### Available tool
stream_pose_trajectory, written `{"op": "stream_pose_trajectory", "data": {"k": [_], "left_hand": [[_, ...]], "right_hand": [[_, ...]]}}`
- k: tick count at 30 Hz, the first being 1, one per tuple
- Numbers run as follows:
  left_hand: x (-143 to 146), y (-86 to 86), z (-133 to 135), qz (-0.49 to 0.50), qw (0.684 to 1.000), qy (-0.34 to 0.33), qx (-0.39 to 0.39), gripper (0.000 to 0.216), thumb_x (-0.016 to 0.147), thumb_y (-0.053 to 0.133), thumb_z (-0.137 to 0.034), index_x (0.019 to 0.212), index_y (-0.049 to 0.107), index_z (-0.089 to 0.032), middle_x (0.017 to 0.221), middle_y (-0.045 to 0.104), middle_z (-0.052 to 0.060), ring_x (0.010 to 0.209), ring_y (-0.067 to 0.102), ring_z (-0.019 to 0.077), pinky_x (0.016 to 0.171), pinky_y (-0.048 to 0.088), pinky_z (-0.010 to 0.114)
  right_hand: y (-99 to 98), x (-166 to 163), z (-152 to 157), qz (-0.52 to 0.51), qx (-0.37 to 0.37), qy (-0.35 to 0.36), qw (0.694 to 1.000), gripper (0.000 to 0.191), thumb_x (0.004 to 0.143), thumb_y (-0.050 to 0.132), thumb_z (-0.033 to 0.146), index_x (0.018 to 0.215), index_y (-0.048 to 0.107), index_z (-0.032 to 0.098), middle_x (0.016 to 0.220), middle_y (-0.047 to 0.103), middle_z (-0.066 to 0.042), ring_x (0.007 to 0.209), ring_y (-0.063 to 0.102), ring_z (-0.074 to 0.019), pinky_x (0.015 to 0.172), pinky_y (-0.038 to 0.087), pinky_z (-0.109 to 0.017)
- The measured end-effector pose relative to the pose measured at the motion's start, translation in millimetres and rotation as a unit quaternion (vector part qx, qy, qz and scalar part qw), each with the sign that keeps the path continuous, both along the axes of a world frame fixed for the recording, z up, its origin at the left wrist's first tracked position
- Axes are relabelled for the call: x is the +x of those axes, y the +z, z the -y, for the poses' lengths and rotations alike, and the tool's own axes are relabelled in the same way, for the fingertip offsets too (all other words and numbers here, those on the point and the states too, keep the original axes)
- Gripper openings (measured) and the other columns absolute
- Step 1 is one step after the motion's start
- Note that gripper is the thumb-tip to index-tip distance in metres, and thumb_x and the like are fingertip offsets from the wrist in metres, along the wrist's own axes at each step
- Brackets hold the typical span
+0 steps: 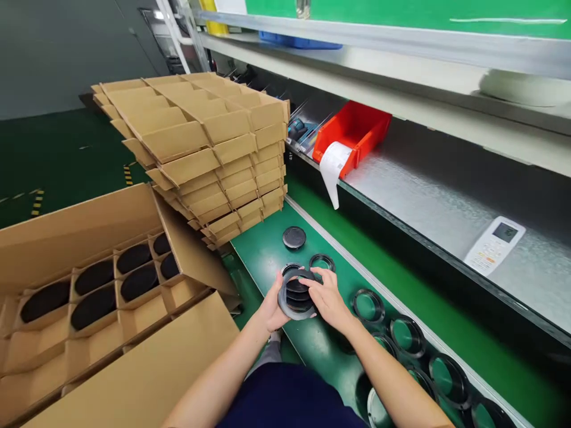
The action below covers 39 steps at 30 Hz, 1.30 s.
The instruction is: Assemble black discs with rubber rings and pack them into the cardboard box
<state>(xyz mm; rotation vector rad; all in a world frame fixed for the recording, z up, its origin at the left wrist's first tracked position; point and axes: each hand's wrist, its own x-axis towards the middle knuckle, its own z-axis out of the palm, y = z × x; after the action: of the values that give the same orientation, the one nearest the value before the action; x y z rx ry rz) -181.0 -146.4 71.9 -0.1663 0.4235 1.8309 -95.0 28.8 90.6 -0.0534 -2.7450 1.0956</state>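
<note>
Above the green work surface (312, 348), my left hand (271, 306) grips a dark grey ring (285, 304) by its left side. My right hand (329, 299) closes on the ring's upper right edge, with a fingertip over the opening. Dark round parts show through and behind the ring; I cannot tell whether they are joined to it. Just beyond my hands lie a black round cap (294, 238) and a black ring (322, 261). Several more black rings (368, 305) stand along the surface to the right, partly covered by my right forearm.
An open cardboard box (134, 371) with dividers holds several black round parts (136, 258) at left. Stacked cardboard dividers (232, 134) rise behind it. On the metal shelf (419, 196) at right are a red bin (325, 134), a paper strip (332, 169) and a white remote (494, 245).
</note>
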Motion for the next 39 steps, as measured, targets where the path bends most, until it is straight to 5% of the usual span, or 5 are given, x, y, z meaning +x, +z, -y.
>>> {"op": "stream_pose_trajectory", "data": {"k": [11, 18, 25, 32, 39], "left_hand": [[-22.0, -3.5, 25.4, 0.021, 0.998, -0.027, -0.048, 0.073, 0.087, 0.044, -0.075, 0.137, 0.053, -0.022, 0.124, 0.067, 0.020, 0.117, 0.062, 0.0402, 0.096, 0.042, 0.072], [-22.1, -31.0, 35.5, 0.080, 0.975, -0.065, -0.199, 0.071, 0.082, 0.053, -0.077, 0.116, 0.066, -0.016, 0.103, 0.074, 0.014, 0.106, 0.068, 0.0342, 0.094, 0.052, 0.053], [-13.4, -55.3, 39.7, 0.054, 0.949, -0.161, -0.267, 0.084, 0.077, 0.050, -0.084, 0.127, 0.061, -0.018, 0.119, 0.069, 0.017, 0.119, 0.060, 0.0381, 0.094, 0.052, 0.050], [-58.2, -99.6, 18.1, -0.006, 0.879, -0.073, -0.471, 0.071, 0.092, 0.030, -0.074, 0.142, 0.042, -0.025, 0.146, 0.048, 0.018, 0.134, 0.048, 0.0309, 0.107, 0.040, 0.051], [-96.1, -117.0, 13.5, -0.010, 0.881, -0.028, -0.473, 0.049, 0.096, 0.041, -0.059, 0.113, 0.061, -0.017, 0.131, 0.059, 0.015, 0.102, 0.066, 0.0228, 0.085, 0.053, 0.033]], "right_hand": [[-10.5, -17.1, 25.2, 0.074, -0.224, -0.072, 0.969, 0.064, 0.106, 0.013, 0.050, 0.119, 0.072, 0.030, 0.136, 0.056, -0.006, 0.131, 0.044, -0.0236, 0.116, 0.035, -0.052], [-52.8, 14.5, 59.6, 0.068, 0.046, 0.058, 0.995, 0.061, 0.096, 0.053, 0.054, 0.149, 0.047, 0.026, 0.159, 0.031, -0.013, 0.146, 0.022, -0.0355, 0.118, 0.027, -0.061], [-78.8, -2.0, 72.8, 0.247, -0.053, 0.106, 0.962, 0.137, 0.059, 0.085, 0.065, 0.161, 0.004, 0.025, 0.162, 0.012, -0.020, 0.149, 0.016, -0.0404, 0.117, 0.031, -0.057], [-110.2, -71.0, 49.3, 0.257, 0.161, -0.087, 0.949, 0.118, 0.066, 0.081, 0.053, 0.159, 0.021, 0.012, 0.154, 0.026, -0.027, 0.142, 0.026, -0.0442, 0.119, 0.013, -0.061], [-141.8, -116.1, 59.4, 0.342, 0.230, -0.027, 0.911, 0.118, 0.074, 0.068, 0.071, 0.161, 0.012, 0.014, 0.160, 0.019, -0.028, 0.146, 0.022, -0.0448, 0.119, 0.004, -0.062]]}}
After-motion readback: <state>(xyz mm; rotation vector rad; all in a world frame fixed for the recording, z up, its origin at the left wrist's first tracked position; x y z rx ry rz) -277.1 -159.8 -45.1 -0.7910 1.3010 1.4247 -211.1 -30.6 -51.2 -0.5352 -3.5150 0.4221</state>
